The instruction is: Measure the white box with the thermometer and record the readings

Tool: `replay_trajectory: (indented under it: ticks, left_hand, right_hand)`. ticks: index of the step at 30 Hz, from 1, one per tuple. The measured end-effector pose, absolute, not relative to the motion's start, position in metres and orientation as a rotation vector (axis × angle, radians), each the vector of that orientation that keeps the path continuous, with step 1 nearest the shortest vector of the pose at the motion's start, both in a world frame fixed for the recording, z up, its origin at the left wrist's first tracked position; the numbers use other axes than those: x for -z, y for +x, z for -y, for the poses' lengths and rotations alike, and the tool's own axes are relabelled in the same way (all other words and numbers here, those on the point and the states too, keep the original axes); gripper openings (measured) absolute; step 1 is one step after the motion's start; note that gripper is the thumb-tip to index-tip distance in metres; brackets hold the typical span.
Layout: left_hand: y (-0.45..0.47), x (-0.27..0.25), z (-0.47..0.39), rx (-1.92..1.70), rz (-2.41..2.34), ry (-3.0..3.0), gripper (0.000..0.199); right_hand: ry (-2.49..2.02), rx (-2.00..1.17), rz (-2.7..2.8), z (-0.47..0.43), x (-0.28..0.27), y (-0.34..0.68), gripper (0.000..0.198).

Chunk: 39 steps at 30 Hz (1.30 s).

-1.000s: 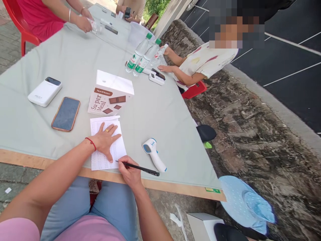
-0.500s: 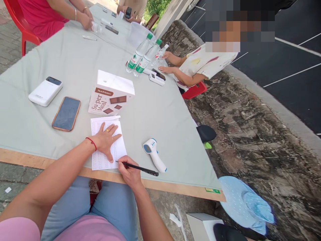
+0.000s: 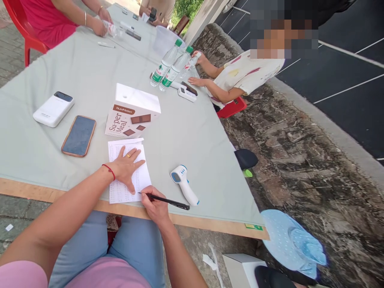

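Observation:
My left hand (image 3: 128, 167) lies flat with fingers spread on a sheet of white paper (image 3: 120, 194) covered in small rows of writing. In my right hand (image 3: 156, 207) is a black pen (image 3: 171, 203), its tip touching the paper's lower right part. A white and blue infrared thermometer (image 3: 185, 185) rests on the table just right of the pen. Behind the paper stands a white and brown "Super Meal" box (image 3: 133, 110). To the left lie a phone (image 3: 79, 136) in a brown case and a white power bank (image 3: 54, 109).
Two water bottles (image 3: 168, 66) with green caps stand beyond the box, near a white device (image 3: 187, 94). A person (image 3: 240, 76) at the right handles a clear bottle. Another in red (image 3: 66, 20) holds a plastic bottle. The table's wooden edge (image 3: 210, 224) runs before me.
My hands, the pen and the paper stay put. The person in red has shifted the plastic bottle, and the person at the right has raised one hand to the clear bottle's top.

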State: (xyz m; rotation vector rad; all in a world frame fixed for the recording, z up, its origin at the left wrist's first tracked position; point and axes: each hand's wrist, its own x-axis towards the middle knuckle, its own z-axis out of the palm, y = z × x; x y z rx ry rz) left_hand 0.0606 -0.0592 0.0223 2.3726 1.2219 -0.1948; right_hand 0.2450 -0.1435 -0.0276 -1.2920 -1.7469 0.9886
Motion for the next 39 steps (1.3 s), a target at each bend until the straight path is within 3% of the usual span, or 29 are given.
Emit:
replay_trajectory:
  ticks: [39]
  left_hand:
    - [0.0607, -0.0198, 0.058, 0.181, -1.216, 2.38, 0.12]
  right_hand:
    - [-1.304, -0.943, 1.715, 0.1426, 0.0302, 0.2463, 0.011]
